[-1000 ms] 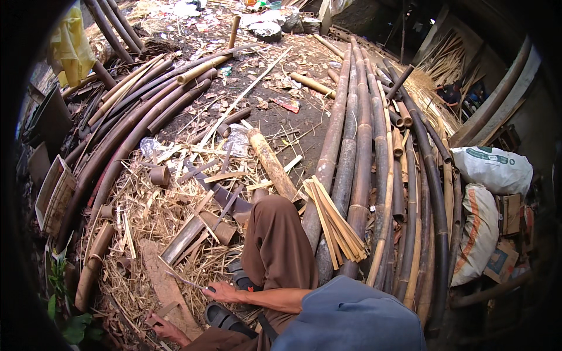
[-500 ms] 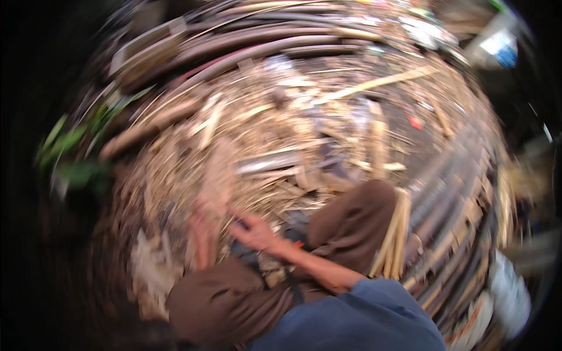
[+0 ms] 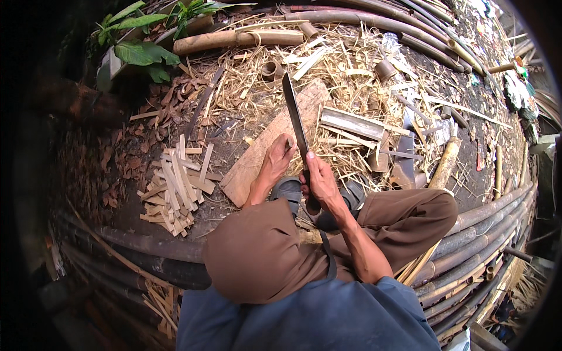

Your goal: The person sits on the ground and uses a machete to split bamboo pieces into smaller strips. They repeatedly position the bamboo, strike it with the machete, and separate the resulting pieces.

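Note:
My right hand is wrapped round the handle of a machete, and its long dark blade points up and away from me. Just left of the blade, my left hand has its fingers curled together over a thick wooden plank. Whether something small is pinched in those fingers, I cannot make out. The plank lies slantwise on the ground between my bent legs and the litter of shavings. To the left of it rests a loose pile of short split bamboo strips.
Bamboo shavings cover the ground ahead. A split bamboo trough and cut bamboo rings lie among them. Long bamboo poles are stacked at my right, with more at the far side. Leafy plants stand far left.
My view has swung to the left, and the earlier frame is smeared. Both hands were low over the plank; now the machete shows clearly, raised in my right hand.

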Available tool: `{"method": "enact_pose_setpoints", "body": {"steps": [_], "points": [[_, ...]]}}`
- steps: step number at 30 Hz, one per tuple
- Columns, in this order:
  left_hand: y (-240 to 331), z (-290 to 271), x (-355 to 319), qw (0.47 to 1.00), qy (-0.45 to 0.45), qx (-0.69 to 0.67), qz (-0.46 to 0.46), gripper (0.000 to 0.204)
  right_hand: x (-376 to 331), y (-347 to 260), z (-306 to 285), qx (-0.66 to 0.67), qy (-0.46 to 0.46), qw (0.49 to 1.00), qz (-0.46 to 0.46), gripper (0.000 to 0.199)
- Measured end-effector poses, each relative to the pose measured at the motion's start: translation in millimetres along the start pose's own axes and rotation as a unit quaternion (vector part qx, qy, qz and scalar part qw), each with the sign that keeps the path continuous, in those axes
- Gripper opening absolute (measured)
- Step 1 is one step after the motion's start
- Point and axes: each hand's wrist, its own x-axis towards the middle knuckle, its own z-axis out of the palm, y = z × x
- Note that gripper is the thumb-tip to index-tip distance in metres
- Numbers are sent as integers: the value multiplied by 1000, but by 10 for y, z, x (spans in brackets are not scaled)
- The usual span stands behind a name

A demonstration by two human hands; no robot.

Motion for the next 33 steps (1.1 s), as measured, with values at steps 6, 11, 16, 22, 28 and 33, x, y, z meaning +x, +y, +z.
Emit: {"method": "enact_pose_setpoints", "body": {"steps": [6,11,16,22,28,33], "points": [[-60,35,10,996,12,15,83,27,27,5,0,14,-2,1000,17,42],[21,18,-2,999,2,6,47,23,24,6,20,6,-1,1000,9,41],[-11,34,11,999,-5,17,46,25,14,5,-9,1,-4,1000,6,42],[25,30,2,998,-10,12,53,26,3,-8,-20,8,-7,1000,14,42],[12,52,14,998,8,16,65,22,52,67,-32,-17,1,1000,-6,43],[11,47,13,998,6,10,64,23,17,2,8,-97,11,993,-71,47]]}}
